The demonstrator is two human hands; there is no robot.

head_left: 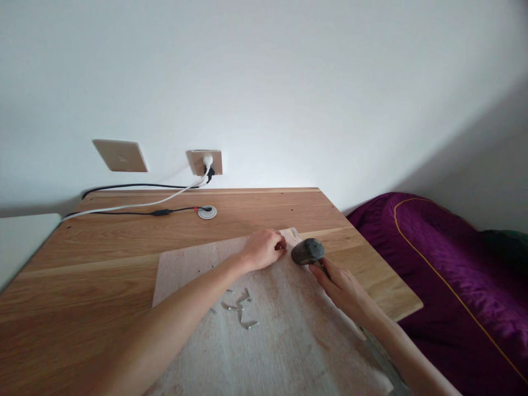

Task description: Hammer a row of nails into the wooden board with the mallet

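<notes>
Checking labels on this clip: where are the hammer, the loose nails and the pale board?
hammer (308,251): head view, on its dark head.
loose nails (241,308): head view, middle of the scattered cluster.
pale board (289,341): head view, bare face below the nails.

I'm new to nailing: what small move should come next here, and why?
Probably a light first tap: the left hand pinches what looks like a nail on the board, and the hammer in the right hand sits just beside it.
</notes>
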